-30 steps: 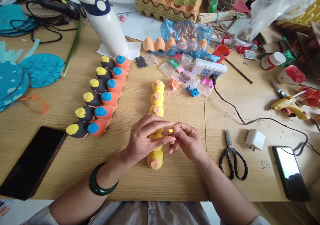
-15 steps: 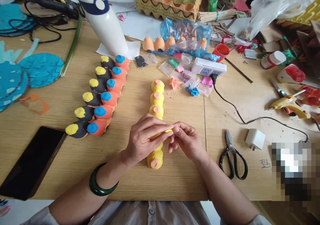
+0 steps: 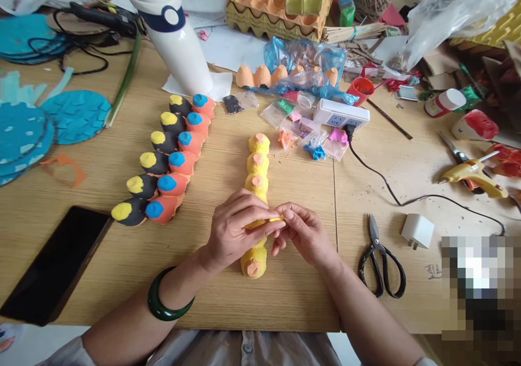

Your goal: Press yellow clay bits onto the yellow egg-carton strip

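A small piece of yellow modelling clay (image 3: 277,219) is pinched between the fingertips of both hands. My left hand (image 3: 236,228), closed with its fingers pressed together, comes at it from the left. Thumb and forefinger of my right hand (image 3: 308,235) grip the clay from the right. Beneath the hands lies a strip of egg carton cups (image 3: 258,162) covered in yellow, with peach tops. Its middle cups are partly hidden by my left hand. To the left are a strip with black cups and yellow tops (image 3: 153,162) and one with orange cups and blue tops (image 3: 183,161).
Scissors (image 3: 375,252) and a white charger (image 3: 417,230) lie at right, near a glue gun (image 3: 472,176). A power strip (image 3: 341,113) trails a cable. Clay packets (image 3: 301,124) lie ahead. A white bottle (image 3: 179,51) stands behind; a phone (image 3: 57,263) lies at left.
The whole view has shifted slightly, with things appearing a little lower. Both hands keep their pinch on the yellow clay, and a little more of it shows between the fingertips.
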A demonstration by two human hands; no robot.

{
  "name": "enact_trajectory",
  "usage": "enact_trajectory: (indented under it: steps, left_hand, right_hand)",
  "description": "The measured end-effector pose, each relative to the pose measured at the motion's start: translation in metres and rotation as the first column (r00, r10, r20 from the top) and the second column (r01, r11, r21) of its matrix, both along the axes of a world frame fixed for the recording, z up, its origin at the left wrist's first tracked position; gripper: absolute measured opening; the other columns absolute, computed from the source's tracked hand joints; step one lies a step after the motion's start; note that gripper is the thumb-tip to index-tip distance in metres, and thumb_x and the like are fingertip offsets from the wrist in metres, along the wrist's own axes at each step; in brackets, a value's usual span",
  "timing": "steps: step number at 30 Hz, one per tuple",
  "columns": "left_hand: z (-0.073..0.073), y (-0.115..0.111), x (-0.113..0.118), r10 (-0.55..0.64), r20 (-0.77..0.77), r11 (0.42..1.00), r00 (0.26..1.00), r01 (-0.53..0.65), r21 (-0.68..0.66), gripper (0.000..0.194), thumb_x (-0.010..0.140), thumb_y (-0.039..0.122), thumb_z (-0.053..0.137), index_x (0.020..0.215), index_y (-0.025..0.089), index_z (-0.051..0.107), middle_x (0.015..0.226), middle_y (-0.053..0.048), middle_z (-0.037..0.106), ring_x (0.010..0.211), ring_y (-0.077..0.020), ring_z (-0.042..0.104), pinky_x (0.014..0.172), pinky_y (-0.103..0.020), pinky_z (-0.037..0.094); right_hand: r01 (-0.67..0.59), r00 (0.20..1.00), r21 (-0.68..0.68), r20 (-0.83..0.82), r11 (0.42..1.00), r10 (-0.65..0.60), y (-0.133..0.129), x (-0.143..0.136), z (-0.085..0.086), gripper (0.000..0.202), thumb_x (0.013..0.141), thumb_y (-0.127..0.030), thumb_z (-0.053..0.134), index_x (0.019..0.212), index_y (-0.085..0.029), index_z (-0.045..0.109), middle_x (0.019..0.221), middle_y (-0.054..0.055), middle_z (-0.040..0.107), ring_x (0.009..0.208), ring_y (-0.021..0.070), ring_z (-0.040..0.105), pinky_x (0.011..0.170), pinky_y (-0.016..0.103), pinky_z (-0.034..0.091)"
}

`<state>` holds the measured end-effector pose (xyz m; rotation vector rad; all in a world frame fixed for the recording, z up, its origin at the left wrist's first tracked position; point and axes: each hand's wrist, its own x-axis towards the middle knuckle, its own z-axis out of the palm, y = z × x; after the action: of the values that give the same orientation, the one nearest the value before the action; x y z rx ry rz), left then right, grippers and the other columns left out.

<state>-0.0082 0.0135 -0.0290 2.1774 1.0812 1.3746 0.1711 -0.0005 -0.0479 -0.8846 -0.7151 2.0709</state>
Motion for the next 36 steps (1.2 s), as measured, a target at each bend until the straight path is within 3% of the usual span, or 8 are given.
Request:
enact_trajectory:
  steps: [6,12,16,20,24,29,36]
  left_hand:
    - [-0.001,0.001,-0.001,0.000,0.008,1.000,1.000,0.001,-0.016,0.028,0.087,0.043,0.079,0.104,0.021,0.075,0.088,-0.004,0.075,0.078,-0.0153,0.069,0.074,-0.028,0.059]
    - [-0.001,0.000,-0.001,-0.019,0.008,1.000,1.000,0.019,0.025,0.008,0.091,0.015,0.074,0.098,0.021,0.075,0.082,-0.001,0.074,0.075,-0.0138,0.067,0.072,-0.027,0.057]
    - [-0.002,0.001,0.000,-0.017,0.009,1.000,1.000,0.017,0.018,0.004,0.090,0.019,0.077,0.091,0.019,0.073,0.079,-0.002,0.074,0.075,-0.0149,0.067,0.071,-0.028,0.056]
    - [-0.002,0.001,-0.001,-0.006,0.002,1.000,1.000,0.006,0.012,0.016,0.090,0.033,0.078,0.097,0.019,0.074,0.084,-0.004,0.073,0.077,-0.0150,0.068,0.073,-0.028,0.057]
    - [0.000,-0.001,-0.003,0.054,0.010,0.999,0.999,-0.054,-0.006,0.013,0.096,0.029,0.070,0.104,0.020,0.074,0.090,-0.004,0.074,0.083,-0.0148,0.069,0.077,-0.027,0.058]
    - [-0.008,0.003,-0.008,0.221,0.080,0.965,0.972,-0.206,-0.164,0.020,0.102,0.019,0.057,0.112,0.021,0.075,0.105,-0.006,0.075,0.100,-0.0167,0.071,0.091,-0.030,0.058]
    - [-0.028,0.017,-0.013,0.388,0.345,0.869,0.855,-0.213,-0.447,0.025,0.101,0.036,0.061,0.114,0.020,0.074,0.116,-0.007,0.074,0.100,-0.0170,0.072,0.092,-0.030,0.059]
  right_hand:
    - [0.039,0.999,-0.023,-0.021,0.999,-0.039,0.000,-0.001,-0.002,0.034,0.088,-0.048,0.078,0.082,-0.017,0.064,0.060,-0.005,0.063,0.044,0.0077,0.055,0.048,0.024,0.060]
    - [0.053,0.998,0.013,0.031,0.998,-0.054,0.001,-0.001,-0.002,0.039,0.091,-0.052,0.073,0.077,-0.017,0.064,0.065,-0.003,0.066,0.044,0.0071,0.056,0.048,0.023,0.059]
    - [0.032,0.999,-0.012,-0.043,0.999,-0.033,0.000,-0.001,0.000,0.035,0.089,-0.050,0.077,0.082,-0.017,0.065,0.066,-0.003,0.067,0.046,0.0086,0.060,0.049,0.026,0.061]
    - [0.038,0.998,-0.025,-0.044,0.999,-0.039,0.000,-0.001,-0.001,0.033,0.089,-0.045,0.078,0.078,-0.017,0.064,0.062,-0.004,0.066,0.042,0.0073,0.056,0.047,0.024,0.059]
    - [0.072,0.997,-0.023,-0.006,0.997,-0.073,0.003,-0.002,-0.002,0.030,0.087,-0.046,0.080,0.087,-0.018,0.068,0.066,-0.003,0.067,0.046,0.0080,0.058,0.052,0.026,0.062]
    - [0.160,0.987,-0.003,-0.004,0.987,-0.160,0.008,-0.002,-0.001,0.027,0.084,-0.041,0.083,0.094,-0.018,0.077,0.079,0.000,0.069,0.057,0.0087,0.059,0.055,0.026,0.062]
    - [0.232,0.969,0.072,0.064,0.970,-0.237,0.010,0.001,-0.002,0.022,0.085,-0.039,0.082,0.085,-0.019,0.072,0.067,-0.005,0.057,0.051,0.0070,0.048,0.049,0.025,0.060]
